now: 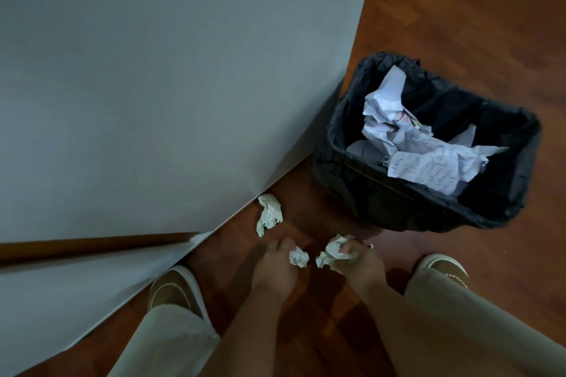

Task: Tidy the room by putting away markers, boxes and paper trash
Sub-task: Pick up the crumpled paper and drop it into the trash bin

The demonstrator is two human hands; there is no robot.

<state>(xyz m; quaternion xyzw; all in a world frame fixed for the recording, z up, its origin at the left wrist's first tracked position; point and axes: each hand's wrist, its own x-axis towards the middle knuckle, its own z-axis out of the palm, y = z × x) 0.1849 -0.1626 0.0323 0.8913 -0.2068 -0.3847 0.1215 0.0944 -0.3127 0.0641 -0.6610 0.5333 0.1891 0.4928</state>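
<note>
I am bent over the wooden floor. My left hand is closed around a small crumpled paper ball. My right hand grips a larger crumpled paper wad. A third crumpled paper lies on the floor just beyond my left hand, by the wall's foot. The trash bin with a black liner stands to the right beyond my hands. It holds several crumpled written sheets.
A grey wall fills the left and meets the floor in a corner beside the bin. A brown wooden strip runs along the wall at lower left. My two shoes flank my hands. Open floor lies at the right.
</note>
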